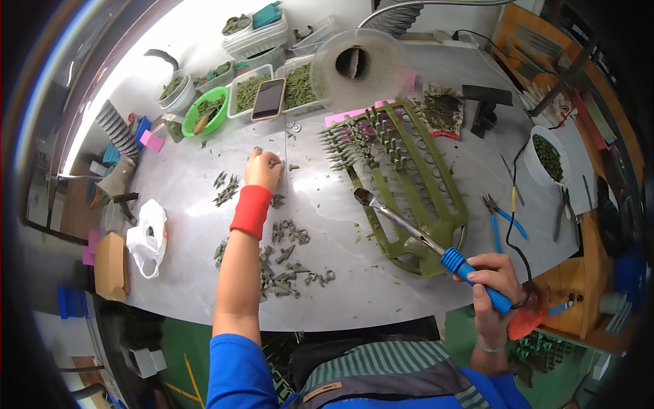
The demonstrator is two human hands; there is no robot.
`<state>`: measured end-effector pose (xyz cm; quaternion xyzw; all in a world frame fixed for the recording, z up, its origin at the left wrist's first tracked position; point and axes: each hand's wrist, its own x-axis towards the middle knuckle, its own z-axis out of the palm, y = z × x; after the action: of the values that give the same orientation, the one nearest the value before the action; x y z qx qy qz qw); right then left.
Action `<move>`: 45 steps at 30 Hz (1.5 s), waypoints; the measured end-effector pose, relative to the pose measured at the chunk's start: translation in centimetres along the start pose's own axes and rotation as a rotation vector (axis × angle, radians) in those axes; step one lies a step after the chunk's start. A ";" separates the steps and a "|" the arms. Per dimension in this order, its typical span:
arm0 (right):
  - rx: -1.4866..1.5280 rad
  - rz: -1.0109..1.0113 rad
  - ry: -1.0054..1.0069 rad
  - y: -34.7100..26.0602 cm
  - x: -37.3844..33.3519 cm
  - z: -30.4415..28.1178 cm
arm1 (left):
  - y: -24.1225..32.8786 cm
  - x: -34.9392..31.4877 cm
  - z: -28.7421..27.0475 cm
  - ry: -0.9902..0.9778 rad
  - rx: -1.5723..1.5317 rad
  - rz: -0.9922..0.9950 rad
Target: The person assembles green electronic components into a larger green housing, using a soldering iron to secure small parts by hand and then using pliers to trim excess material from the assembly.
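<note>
Head view: olive frame [428, 251] on grey worktable [184, 286], both hands engaged

Room: green floor [180, 347] shows beyond the table's near edge, left of the frame. Wooden shelving [569, 283] stands to the frame's right.

Surface: pale grey, glossy in patches, with green crumbs strewn left of the frame. Past the frame's far end stands a large translucent tub [323, 75]. Left of that end are a clear box [303, 110] filled with small green pieces, a phone [268, 100] and a bright green bowl [218, 123]. A white bucket [537, 169] of green pieces sits right of the frame; blue-handled pliers [495, 235] lie nearer to it. A white plastic bag [147, 238] lies well to its left.

Fingers: the right hand [499, 274], off the frame's near right corner, is closed round the blue grip of a heated-type hand tool [412, 230]. The tool's metal shaft crosses above the frame, its broad tip over the left rail; contact cannot be confirmed. The left hand [264, 168], left of the frame, has thumb and forefinger pinched on a small dark piece [274, 163], mostly hidden. Loose grey-green parts [281, 281] lie left of the frame, the main group on the near side of these fingers.
</note>
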<state>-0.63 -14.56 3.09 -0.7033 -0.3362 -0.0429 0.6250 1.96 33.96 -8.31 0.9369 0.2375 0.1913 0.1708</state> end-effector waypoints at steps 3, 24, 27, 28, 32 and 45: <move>0.004 0.017 0.001 0.0 0.2 -0.1 | 0.3 -0.9 -0.3 -0.070 0.033 0.071; -0.094 -0.056 0.059 1.5 0.1 -0.7 | 17.1 -6.3 -4.3 -0.115 -0.681 0.296; -0.085 -0.043 0.074 2.1 0.1 -0.7 | 18.3 -5.6 -2.6 0.075 -0.432 0.472; -0.072 -0.041 0.077 2.4 0.1 -0.7 | 18.4 -5.4 -2.2 0.070 -0.434 0.478; -0.035 -0.057 0.091 3.5 0.3 -0.4 | 19.0 -5.0 -1.2 0.158 -0.236 0.561; -0.083 -0.049 0.078 3.8 0.8 -0.9 | 18.5 -4.7 -0.4 0.175 -0.097 0.588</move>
<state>2.33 -14.96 0.43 -0.7179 -0.3265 -0.0993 0.6067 4.93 16.35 -1.67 0.9362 -0.0395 0.3236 0.1315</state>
